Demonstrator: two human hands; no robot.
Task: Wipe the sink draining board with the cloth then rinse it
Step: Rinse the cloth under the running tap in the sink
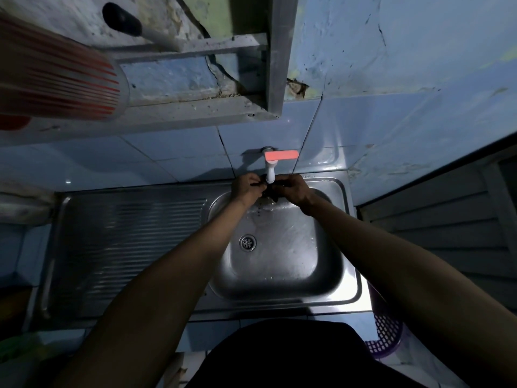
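A dark cloth [269, 191] is bunched between both hands right under the white tap spout [270, 175], over the far end of the steel sink basin [279, 247]. My left hand [247, 187] grips the cloth's left side and my right hand [293, 190] grips its right side. Most of the cloth is hidden by my fingers. Wet streaks shine on the basin wall below it. The ribbed draining board [126, 242] lies to the left of the basin, with nothing on it.
The tap has an orange-red lever [282, 155] on the tiled wall. A metal shelf frame [195, 79] hangs overhead, with a red-striped item [61, 82] at the left. A purple perforated basket [387, 337] stands at the lower right beside the counter.
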